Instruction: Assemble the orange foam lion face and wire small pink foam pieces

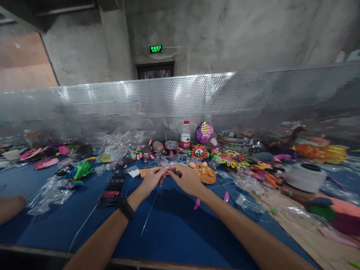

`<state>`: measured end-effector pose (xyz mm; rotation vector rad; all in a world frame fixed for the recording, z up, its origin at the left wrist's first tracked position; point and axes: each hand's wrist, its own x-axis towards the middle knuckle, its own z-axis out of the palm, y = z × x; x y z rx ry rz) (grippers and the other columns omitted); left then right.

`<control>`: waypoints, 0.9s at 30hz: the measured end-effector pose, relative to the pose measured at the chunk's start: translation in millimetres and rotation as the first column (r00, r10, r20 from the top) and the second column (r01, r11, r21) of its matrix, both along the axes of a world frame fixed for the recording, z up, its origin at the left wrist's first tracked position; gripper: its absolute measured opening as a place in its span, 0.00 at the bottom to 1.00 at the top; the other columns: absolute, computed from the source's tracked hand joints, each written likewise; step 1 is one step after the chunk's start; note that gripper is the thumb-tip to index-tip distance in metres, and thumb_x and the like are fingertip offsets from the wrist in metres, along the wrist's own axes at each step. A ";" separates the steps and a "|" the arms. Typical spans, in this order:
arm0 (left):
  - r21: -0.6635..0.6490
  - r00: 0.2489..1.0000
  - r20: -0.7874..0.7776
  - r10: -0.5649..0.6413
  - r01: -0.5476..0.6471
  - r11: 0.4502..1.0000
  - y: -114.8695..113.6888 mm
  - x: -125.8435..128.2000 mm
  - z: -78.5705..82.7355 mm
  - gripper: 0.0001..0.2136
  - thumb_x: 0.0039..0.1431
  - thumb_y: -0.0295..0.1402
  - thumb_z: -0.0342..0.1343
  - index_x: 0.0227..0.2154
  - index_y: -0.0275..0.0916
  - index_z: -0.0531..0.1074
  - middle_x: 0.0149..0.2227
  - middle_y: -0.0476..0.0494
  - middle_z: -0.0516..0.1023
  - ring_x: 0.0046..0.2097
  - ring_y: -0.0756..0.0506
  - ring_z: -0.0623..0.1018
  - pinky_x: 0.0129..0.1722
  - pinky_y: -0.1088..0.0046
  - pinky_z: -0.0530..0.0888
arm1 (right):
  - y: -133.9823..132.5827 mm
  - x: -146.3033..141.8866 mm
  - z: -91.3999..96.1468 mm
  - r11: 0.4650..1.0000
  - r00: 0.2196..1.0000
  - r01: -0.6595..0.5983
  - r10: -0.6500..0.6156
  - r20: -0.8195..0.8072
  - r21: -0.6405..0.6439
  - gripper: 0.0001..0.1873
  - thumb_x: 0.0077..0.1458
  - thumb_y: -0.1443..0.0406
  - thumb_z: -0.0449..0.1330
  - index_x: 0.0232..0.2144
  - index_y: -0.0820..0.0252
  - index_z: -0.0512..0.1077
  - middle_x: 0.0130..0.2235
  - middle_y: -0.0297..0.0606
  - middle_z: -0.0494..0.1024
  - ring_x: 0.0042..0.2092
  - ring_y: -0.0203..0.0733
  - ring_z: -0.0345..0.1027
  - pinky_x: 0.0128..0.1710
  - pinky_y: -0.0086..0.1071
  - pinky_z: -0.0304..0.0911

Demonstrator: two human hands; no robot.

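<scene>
My left hand and right hand are pinching a tiny pinkish bit — probably light, soft, kinda squashable, so edges only imo.

The lit wall sign reads "安全出口" above "EXIT" in green; the bottle label is too blurred to read

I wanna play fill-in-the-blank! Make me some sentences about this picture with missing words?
1. The left hand has a ____ band on its wrist.
2. The bottle has a ____ cap.
3. The glowing sign says ____ in English.
4. The tabletop is ____.

Missing words: black; red; EXIT; blue.
</scene>
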<state>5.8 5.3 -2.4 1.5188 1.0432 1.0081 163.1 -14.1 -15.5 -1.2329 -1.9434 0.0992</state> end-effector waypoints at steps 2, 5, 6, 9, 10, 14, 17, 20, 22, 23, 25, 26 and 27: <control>0.006 1.000 0.012 -0.019 0.019 1.000 0.8 0.0 -0.9 0.19 0.47 0.49 0.57 0.17 0.38 0.65 0.15 0.55 0.62 0.16 0.54 0.62 0.17 0.77 0.59 | 0.6 -0.3 -1.0 1.000 1.000 0.002 -0.002 0.004 0.009 0.11 0.59 0.61 0.52 0.37 0.54 0.74 0.35 0.35 0.79 0.34 0.39 0.70 0.33 0.31 0.60; 0.020 0.999 0.014 -0.053 0.053 0.998 1.9 0.0 -2.5 0.18 0.48 0.49 0.56 0.18 0.38 0.64 0.15 0.55 0.62 0.16 0.54 0.62 0.16 0.77 0.58 | 0.4 -0.8 -1.3 1.000 1.000 0.003 -0.003 0.008 0.007 0.11 0.59 0.62 0.52 0.37 0.54 0.74 0.35 0.35 0.79 0.34 0.40 0.70 0.33 0.32 0.60; 0.030 0.998 0.012 -0.063 0.062 0.998 1.9 -0.1 -2.7 0.18 0.48 0.49 0.56 0.17 0.38 0.64 0.15 0.55 0.61 0.15 0.54 0.61 0.16 0.77 0.58 | 0.1 -1.0 -1.0 1.000 1.000 0.004 -0.004 0.007 0.005 0.11 0.59 0.62 0.52 0.36 0.54 0.74 0.35 0.35 0.79 0.34 0.40 0.69 0.33 0.32 0.60; 0.045 0.997 0.008 -0.081 0.080 0.996 1.0 -0.3 -1.9 0.19 0.49 0.48 0.55 0.16 0.39 0.62 0.14 0.55 0.60 0.15 0.54 0.61 0.16 0.76 0.58 | -1.1 -1.7 0.1 1.000 1.000 -0.010 0.010 -0.021 0.003 0.11 0.58 0.62 0.52 0.36 0.54 0.74 0.35 0.35 0.79 0.34 0.40 0.70 0.34 0.32 0.61; 0.044 0.996 0.011 -0.086 0.085 0.995 0.4 -0.4 -1.3 0.19 0.49 0.48 0.55 0.16 0.39 0.62 0.14 0.55 0.60 0.15 0.54 0.61 0.16 0.76 0.58 | -1.4 -1.9 0.4 1.000 0.999 -0.022 0.022 -0.042 0.002 0.11 0.58 0.62 0.52 0.36 0.54 0.74 0.35 0.35 0.79 0.34 0.40 0.70 0.34 0.32 0.61; 0.025 0.994 0.038 -0.104 0.103 0.994 -1.3 -0.9 1.0 0.19 0.47 0.49 0.56 0.17 0.39 0.62 0.15 0.55 0.60 0.15 0.54 0.61 0.16 0.76 0.58 | -1.3 -2.7 0.8 0.995 0.986 -0.092 0.088 -0.142 -0.023 0.11 0.58 0.61 0.53 0.36 0.56 0.74 0.35 0.35 0.79 0.33 0.39 0.70 0.35 0.32 0.62; 0.009 0.991 0.068 -0.113 0.112 0.994 -1.4 -1.1 1.2 0.19 0.44 0.49 0.57 0.17 0.38 0.62 0.16 0.55 0.60 0.16 0.55 0.61 0.16 0.77 0.57 | -0.6 -3.2 0.4 0.993 0.978 -0.112 0.105 -0.179 -0.027 0.10 0.57 0.61 0.53 0.36 0.56 0.74 0.36 0.36 0.79 0.35 0.39 0.70 0.36 0.33 0.63; 0.001 0.988 0.092 -0.121 0.121 0.993 -1.1 -1.2 0.5 0.20 0.44 0.50 0.57 0.17 0.38 0.62 0.16 0.55 0.61 0.16 0.55 0.61 0.15 0.78 0.57 | -0.3 -3.7 0.1 0.994 0.979 -0.107 0.102 -0.176 -0.023 0.10 0.57 0.62 0.53 0.37 0.56 0.74 0.36 0.36 0.79 0.36 0.40 0.70 0.38 0.33 0.63; 0.000 0.988 0.093 -0.122 0.123 0.992 -1.3 -1.4 0.3 0.19 0.44 0.49 0.57 0.16 0.38 0.62 0.16 0.55 0.60 0.16 0.55 0.60 0.15 0.78 0.56 | -0.5 -3.8 0.1 0.995 0.983 -0.099 0.094 -0.159 -0.019 0.10 0.57 0.63 0.53 0.37 0.56 0.73 0.35 0.36 0.79 0.36 0.40 0.70 0.37 0.33 0.63; 0.000 0.988 0.092 -0.122 0.122 0.993 -1.4 -1.5 0.2 0.19 0.45 0.49 0.57 0.16 0.38 0.62 0.16 0.55 0.60 0.16 0.55 0.60 0.15 0.77 0.56 | -0.6 -3.9 0.1 0.995 0.985 -0.094 0.091 -0.148 -0.015 0.10 0.58 0.62 0.53 0.37 0.56 0.73 0.35 0.36 0.79 0.36 0.40 0.70 0.37 0.33 0.62; 0.001 0.989 0.089 -0.119 0.120 0.993 -1.5 -1.8 0.2 0.18 0.46 0.47 0.56 0.16 0.38 0.62 0.16 0.55 0.60 0.16 0.55 0.60 0.16 0.77 0.56 | -1.0 -3.8 0.4 0.996 0.989 -0.085 0.084 -0.122 -0.002 0.09 0.58 0.63 0.53 0.37 0.56 0.73 0.36 0.35 0.79 0.36 0.40 0.70 0.36 0.33 0.62; 0.000 0.989 0.088 -0.119 0.119 0.993 -1.5 -1.9 0.2 0.17 0.46 0.46 0.56 0.16 0.38 0.62 0.16 0.55 0.60 0.16 0.55 0.60 0.16 0.77 0.55 | -1.3 -3.8 0.6 0.997 0.991 -0.080 0.080 -0.108 0.005 0.09 0.58 0.63 0.53 0.37 0.56 0.73 0.36 0.35 0.79 0.35 0.40 0.70 0.36 0.33 0.62; -0.002 0.989 0.089 -0.118 0.119 0.993 -1.3 -1.9 0.1 0.17 0.46 0.45 0.56 0.16 0.38 0.62 0.16 0.55 0.60 0.16 0.55 0.60 0.16 0.77 0.55 | -1.7 -3.8 0.8 0.997 0.993 -0.074 0.075 -0.095 0.012 0.09 0.58 0.63 0.53 0.37 0.55 0.73 0.36 0.35 0.79 0.35 0.40 0.70 0.36 0.33 0.61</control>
